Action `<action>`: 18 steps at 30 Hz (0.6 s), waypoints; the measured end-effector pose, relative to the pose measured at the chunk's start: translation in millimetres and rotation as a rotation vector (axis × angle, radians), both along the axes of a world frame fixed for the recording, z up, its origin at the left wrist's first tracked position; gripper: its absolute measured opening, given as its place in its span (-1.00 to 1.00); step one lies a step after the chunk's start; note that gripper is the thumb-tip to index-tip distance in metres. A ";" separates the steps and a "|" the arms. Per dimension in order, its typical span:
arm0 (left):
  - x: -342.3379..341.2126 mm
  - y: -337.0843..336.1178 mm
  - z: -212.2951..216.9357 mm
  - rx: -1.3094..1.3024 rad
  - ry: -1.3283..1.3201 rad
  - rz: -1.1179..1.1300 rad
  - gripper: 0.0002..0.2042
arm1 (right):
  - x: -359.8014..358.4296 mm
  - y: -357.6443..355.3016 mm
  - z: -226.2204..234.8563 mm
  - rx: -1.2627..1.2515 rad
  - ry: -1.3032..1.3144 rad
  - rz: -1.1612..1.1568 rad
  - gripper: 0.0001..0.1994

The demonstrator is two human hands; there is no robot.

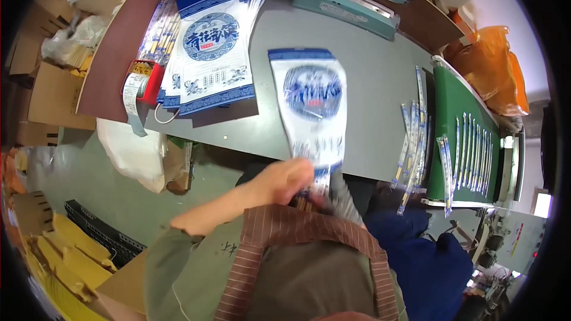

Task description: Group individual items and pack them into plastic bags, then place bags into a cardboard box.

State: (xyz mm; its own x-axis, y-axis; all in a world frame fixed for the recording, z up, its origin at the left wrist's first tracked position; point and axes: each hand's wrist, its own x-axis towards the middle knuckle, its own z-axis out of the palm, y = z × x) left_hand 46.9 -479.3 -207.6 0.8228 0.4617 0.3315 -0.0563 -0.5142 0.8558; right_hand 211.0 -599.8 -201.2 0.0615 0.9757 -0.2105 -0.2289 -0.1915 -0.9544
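A white plastic bag with blue printing stretches from the table's front edge toward its middle. My left hand is closed on the near end of this bag, close to my chest. Thin wrapped sticks, which look like chopsticks, show at that end, partly hidden by the hand and apron. Beside them is my right hand, blurred and greyish; its fingers cannot be made out. To the left lies a stack of similar flat bags, with a pile of wrapped sticks along its left side.
A teal bar-shaped heat sealer stands at the table's back. Loose wrapped sticks lie by the green conveyor belt, which carries several more. A red holder with a label roll sits at left. Cardboard boxes stand beyond.
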 end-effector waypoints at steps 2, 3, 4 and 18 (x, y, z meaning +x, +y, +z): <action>-10.8 -8.7 2.8 0.029 -0.032 -0.061 -0.91 | -0.3 -38.2 -18.5 -0.069 0.007 -0.031 -0.34; -17.9 -9.2 14.3 -0.208 0.161 -0.122 -0.93 | -3.5 -45.3 -19.8 -0.095 -0.170 -0.130 -0.39; -20.0 -7.9 21.3 -0.439 0.359 -0.183 -0.94 | -5.0 -49.4 -20.1 -0.121 -0.347 -0.232 -0.43; 39.2 138.5 262.2 0.212 0.002 0.254 -0.89 | 103.3 150.7 252.4 0.708 -1.564 -0.120 -0.74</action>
State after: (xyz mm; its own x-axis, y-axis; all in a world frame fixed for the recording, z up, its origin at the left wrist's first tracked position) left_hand 86.1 -340.8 54.5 0.6908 0.5732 0.4407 0.0983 -0.6783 0.7281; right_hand 314.3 -449.2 51.2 -0.1534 0.8198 0.5517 0.9479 0.2798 -0.1522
